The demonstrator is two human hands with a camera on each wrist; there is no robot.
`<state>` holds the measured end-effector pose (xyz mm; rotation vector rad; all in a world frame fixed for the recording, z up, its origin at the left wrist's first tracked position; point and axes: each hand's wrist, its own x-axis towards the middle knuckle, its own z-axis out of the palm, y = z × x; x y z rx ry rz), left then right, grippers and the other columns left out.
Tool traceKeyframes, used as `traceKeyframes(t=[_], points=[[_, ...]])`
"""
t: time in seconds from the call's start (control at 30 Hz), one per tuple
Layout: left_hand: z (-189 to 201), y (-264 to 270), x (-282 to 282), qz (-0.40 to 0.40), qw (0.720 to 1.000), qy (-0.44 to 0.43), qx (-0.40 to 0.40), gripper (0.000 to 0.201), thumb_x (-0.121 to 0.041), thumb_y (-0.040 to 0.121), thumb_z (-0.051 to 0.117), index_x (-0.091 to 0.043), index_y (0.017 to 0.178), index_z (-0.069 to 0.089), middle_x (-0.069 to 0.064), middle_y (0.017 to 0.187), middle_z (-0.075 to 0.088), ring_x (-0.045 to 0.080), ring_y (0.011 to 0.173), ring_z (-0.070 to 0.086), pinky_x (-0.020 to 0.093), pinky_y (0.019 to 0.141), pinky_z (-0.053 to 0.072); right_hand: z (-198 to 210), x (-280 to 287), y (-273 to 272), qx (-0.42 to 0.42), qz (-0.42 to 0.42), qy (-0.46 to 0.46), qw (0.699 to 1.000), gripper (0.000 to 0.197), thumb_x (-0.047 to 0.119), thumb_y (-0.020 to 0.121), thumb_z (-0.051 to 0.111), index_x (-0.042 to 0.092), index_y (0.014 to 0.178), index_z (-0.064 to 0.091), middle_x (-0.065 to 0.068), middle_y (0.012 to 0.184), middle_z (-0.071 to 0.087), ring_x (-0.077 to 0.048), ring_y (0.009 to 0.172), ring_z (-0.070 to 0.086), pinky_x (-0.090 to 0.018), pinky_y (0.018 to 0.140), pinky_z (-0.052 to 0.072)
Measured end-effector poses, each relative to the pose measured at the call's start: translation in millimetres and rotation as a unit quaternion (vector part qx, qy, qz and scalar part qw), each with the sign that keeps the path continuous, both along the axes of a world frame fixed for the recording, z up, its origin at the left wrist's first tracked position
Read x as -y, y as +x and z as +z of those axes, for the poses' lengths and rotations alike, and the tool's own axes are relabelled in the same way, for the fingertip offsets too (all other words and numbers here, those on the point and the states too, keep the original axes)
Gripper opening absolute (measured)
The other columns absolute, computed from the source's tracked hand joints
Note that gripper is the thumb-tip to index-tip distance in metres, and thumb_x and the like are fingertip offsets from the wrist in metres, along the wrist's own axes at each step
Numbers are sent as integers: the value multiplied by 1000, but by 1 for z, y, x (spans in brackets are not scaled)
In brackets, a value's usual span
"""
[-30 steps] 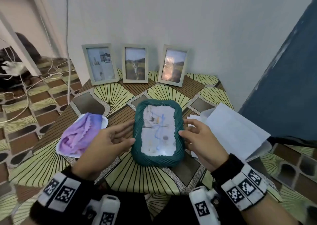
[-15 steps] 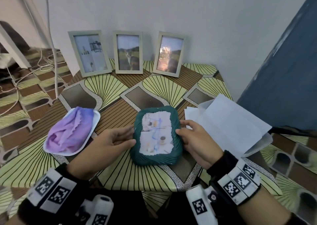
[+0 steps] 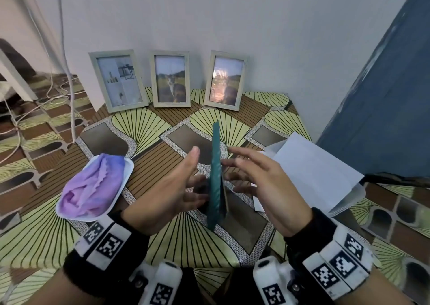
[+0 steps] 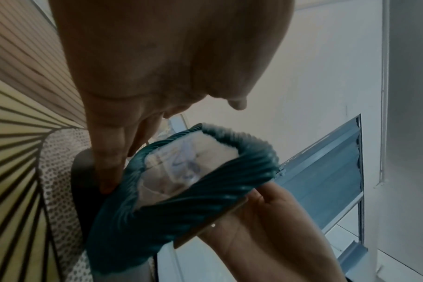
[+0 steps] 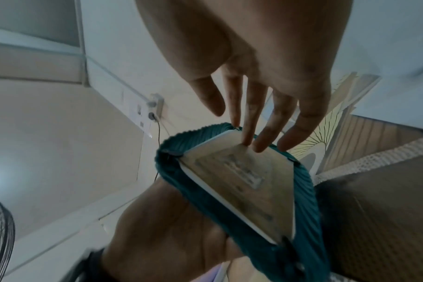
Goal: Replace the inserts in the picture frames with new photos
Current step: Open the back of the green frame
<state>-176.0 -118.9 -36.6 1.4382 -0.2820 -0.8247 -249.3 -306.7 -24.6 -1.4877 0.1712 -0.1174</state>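
While seen edge-on from the head view, green frame stands upright above table, sandwiched between left hand and right hand, both with straight, spread fingers. Glass front with insert faces left wrist camera only. Brown backing board revealed solely from right wrist, fingertips probably touching it. Three framed photos against wall.

Teal ribbed frame on edge, seen edge-on above patterned table, left hand and right hand flanking it, fingers extended, three pale frames against wall, purple cloth on white tray, white papers right
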Motion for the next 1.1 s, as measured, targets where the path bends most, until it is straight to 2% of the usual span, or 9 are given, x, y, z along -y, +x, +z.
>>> traceKeyframes(t=[0.07, 0.17, 0.27, 0.37, 0.5, 0.6, 0.73, 0.93, 1.1], points=[[7, 2, -2, -34, 999, -1, 19, 51, -85, 76, 45, -67, 124, 43, 4, 125, 68, 31, 106, 69, 43, 89, 55, -3, -5, 1, -5, 25, -57, 998, 27, 15, 99, 54, 26, 120, 68, 10, 113, 72, -5, 102, 67, -11, 69, 49], [12, 5, -12, -18, 998, 3, 61, 58, -73, 90, 42, -36, 133, 55, 4, 122, 69, 27, 110, 67, 43, 90, 56, -10, -11, 1, -15, 71, -132, 989, 32, 13, 97, 57, 24, 126, 65, 17, 119, 69, 7, 109, 60, -9, 82, 47], [14, 8, -25, 63, 992, 28, 106, 34, -45, 96, 52, -22, 118, 65, 3, 110, 74, 23, 100, 71, 32, 82, 60, -19, -14, 1, -24, 111, -236, 965, 31, 21, 96, 59, 28, 126, 65, 25, 116, 66, 11, 108, 58, -12, 94, 44], [10, 9, -40, 93, 978, 79, 172, 24, -25, 97, 54, -14, 116, 66, 5, 104, 75, 20, 96, 72, 27, 78, 59, -27, -16, 0, -31, 145, -303, 941, 36, 26, 96, 59, 29, 132, 61, 19, 125, 64, 4, 116, 57, -26, 103, 46], [2, 12, -57, 67, 953, 169, 243, 18, -17, 95, 60, -13, 109, 70, 0, 94, 77, 12, 85, 72, 16, 69, 55, -31, -17, -4, 6, 154, -444, 883, 42, 37, 95, 54, 33, 137, 54, 16, 127, 63, 1, 112, 54, -22, 96, 45], [-5, 16, -65, 20, 913, 249, 323, 8, -22, 90, 68, -19, 95, 74, -18, 79, 73, 0, 69, 66, 10, 61, 46, -27, -19, -8, 37, 157, -510, 845, 36, 39, 95, 50, 35, 129, 57, 11, 114, 66, -8, 105, 49, -28, 85, 45], [-15, 18, -68, -27, 859, 317, 400, 9, -24, 81, 78, -19, 85, 71, -17, 60, 56, 3, 54, 49, 18, 55, 38, -21, -19, -9, 20, 174, -585, 792, 31, 42, 96, 45, 28, 117, 62, 7, 100, 66, -12, 101, 45, -34, 79, 47], [2, 29, -58, -9, 840, 302, 451, 25, -35, 87, 69, -23, 109, 70, 7, 74, 63, 20, 61, 55, 36, 64, 52, -10, -10, 12, 35, 99, -545, 832, 24, 35, 92, 51, 22, 101, 70, 6, 93, 71, -11, 85, 62, -36, 77, 53], [6, 61, -41, -6, 783, 387, 487, 46, -41, 92, 61, -27, 135, 54, 1, 107, 57, 15, 94, 58, 29, 85, 45, -14, -2, 48, 9, 50, -551, 833, 27, 30, 92, 55, 22, 115, 65, 3, 101, 68, -17, 93, 60, -38, 84, 53]])
